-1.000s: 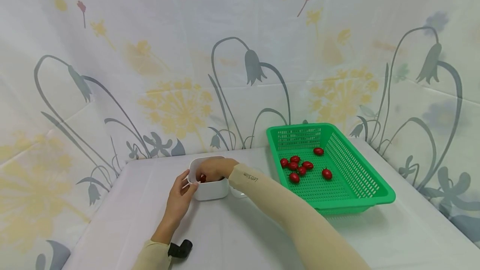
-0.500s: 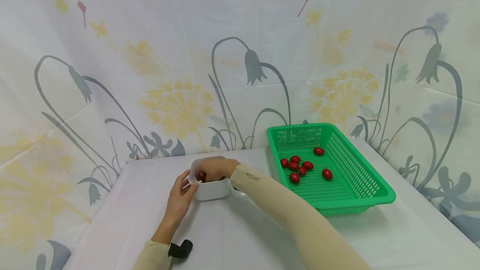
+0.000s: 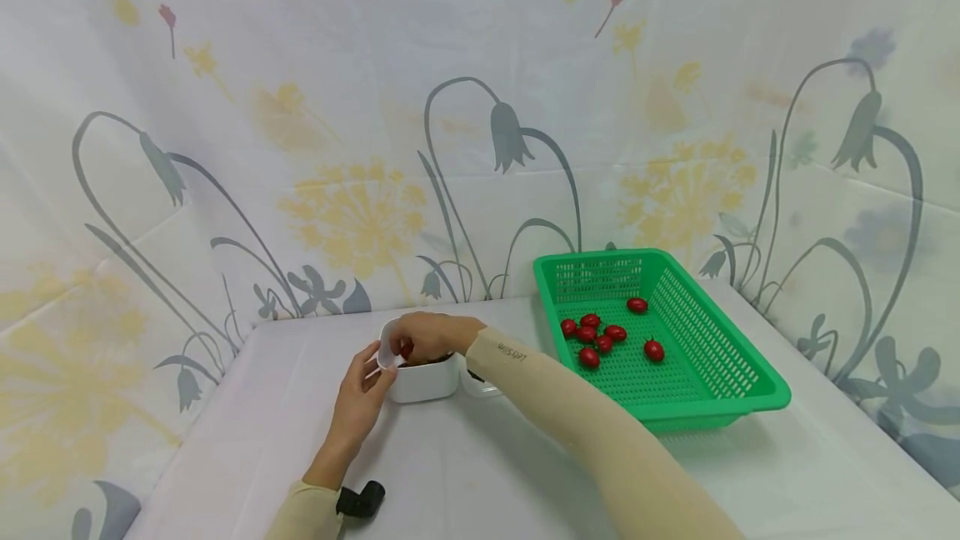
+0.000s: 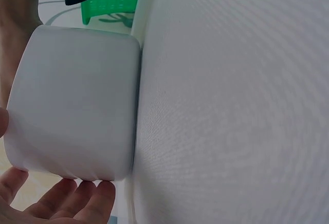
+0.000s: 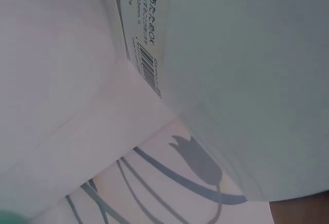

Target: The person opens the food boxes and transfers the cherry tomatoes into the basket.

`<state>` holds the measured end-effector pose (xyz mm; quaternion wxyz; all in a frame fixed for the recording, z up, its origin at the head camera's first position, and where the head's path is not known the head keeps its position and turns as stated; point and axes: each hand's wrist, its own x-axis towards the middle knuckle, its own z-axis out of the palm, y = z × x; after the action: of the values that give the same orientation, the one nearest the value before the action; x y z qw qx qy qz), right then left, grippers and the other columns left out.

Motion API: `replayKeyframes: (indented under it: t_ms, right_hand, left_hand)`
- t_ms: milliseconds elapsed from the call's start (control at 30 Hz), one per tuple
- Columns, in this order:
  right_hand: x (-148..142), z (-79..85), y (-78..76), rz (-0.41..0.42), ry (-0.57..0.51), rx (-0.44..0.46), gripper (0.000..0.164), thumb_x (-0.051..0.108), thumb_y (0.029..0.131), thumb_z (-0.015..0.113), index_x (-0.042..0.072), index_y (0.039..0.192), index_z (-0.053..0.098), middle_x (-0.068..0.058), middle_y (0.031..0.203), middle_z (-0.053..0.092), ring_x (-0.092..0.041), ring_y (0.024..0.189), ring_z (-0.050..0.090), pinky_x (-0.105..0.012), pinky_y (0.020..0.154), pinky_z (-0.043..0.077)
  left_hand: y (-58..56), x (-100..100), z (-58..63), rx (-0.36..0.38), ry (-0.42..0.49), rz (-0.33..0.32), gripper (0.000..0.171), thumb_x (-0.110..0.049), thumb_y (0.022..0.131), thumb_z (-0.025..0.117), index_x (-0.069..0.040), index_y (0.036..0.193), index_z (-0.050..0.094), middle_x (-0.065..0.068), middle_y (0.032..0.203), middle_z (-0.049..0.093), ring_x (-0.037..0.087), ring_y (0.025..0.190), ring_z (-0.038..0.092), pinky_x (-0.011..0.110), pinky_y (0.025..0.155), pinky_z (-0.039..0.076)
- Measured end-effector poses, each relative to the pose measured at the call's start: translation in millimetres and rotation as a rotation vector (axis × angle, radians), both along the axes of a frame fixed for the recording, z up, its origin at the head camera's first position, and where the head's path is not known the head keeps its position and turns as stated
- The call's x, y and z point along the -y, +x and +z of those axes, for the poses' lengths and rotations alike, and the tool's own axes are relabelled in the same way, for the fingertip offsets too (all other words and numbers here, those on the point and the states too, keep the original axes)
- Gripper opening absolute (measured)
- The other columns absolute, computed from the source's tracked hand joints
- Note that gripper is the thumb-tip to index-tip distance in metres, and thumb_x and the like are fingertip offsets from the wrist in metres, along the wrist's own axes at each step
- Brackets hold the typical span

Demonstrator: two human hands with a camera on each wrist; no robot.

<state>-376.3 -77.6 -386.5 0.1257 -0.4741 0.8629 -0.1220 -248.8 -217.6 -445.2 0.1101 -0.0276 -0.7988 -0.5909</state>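
Two hands meet at a small white container in the head view: the left hand [image 3: 358, 402] grips its near-left corner, thumb in front and fingers behind, while the right hand [image 3: 426, 334] reaches in over the rim of the white container [image 3: 423, 384], fingers curled and seemingly pinching a red tomato [image 3: 406, 351]. Just under the right wrist, on the counter [image 3: 465, 473], sits a pale shallow piece [image 3: 480, 387], mostly hidden by the sleeve [image 3: 555, 407]; well to that hand's right, eight loose tomatoes [image 3: 588, 357] lie in a green basket [image 3: 671, 418]. The tomato should be light, firm, smooth and a little slippery, its skin likely to split under hard pressure, so a soft pinch around its middle with the fingertip pads suits it best. In the left wrist view, four fingertips [image 4: 106, 187] press along one wall, the thumb tip at another edge; the container looks like thin, light plastic, apt to slide, so steadying it low on opposite walls seems wise. The right wrist view shows a printed label [image 5: 146, 62] on a pale surface, and no fingers, so it cannot confirm the right hand's pinch.
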Motion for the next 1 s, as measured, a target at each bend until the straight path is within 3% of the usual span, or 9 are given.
replayKeyframes:
  t_ms: [267, 533, 1000]
  right_hand:
    - [-5, 10.7, -0.8, -0.009, -0.033, 0.027, 0.022, 0.005, 0.085, 0.069, 0.009, 0.106, 0.067, 0.003, 0.089, 0.061, -0.009, 0.078, 0.058, -0.019, 0.065, 0.048]
    - [-17, 34.8, 10.0, 0.028, -0.042, -0.090, 0.021, 0.007, 0.086, 0.067, 0.009, 0.107, 0.068, 0.001, 0.099, 0.058, -0.011, 0.089, 0.053, -0.019, 0.075, 0.045]
    - [-73, 73.0, 33.1, 0.017, -0.068, -0.158, 0.018, 0.011, 0.090, 0.064, 0.012, 0.107, 0.067, 0.005, 0.094, 0.056, -0.011, 0.088, 0.052, -0.020, 0.079, 0.046]
  left_hand:
    - [-0.1, 0, 1.3, 0.012, -0.008, -0.008, 0.057, -0.024, 0.097, 0.058, -0.011, 0.147, 0.033, 0.025, 0.140, 0.043, 0.037, 0.125, 0.048, 0.050, 0.100, 0.041]
    - [-0.5, -1, 0.5, 0.024, -0.010, -0.008, 0.058, -0.025, 0.097, 0.058, -0.011, 0.147, 0.033, 0.025, 0.141, 0.041, 0.038, 0.127, 0.046, 0.051, 0.101, 0.039]
    - [2.1, -2, 2.8, 0.022, -0.015, 0.003, 0.057, -0.024, 0.097, 0.058, -0.011, 0.147, 0.034, 0.024, 0.141, 0.042, 0.039, 0.125, 0.047, 0.051, 0.101, 0.040]
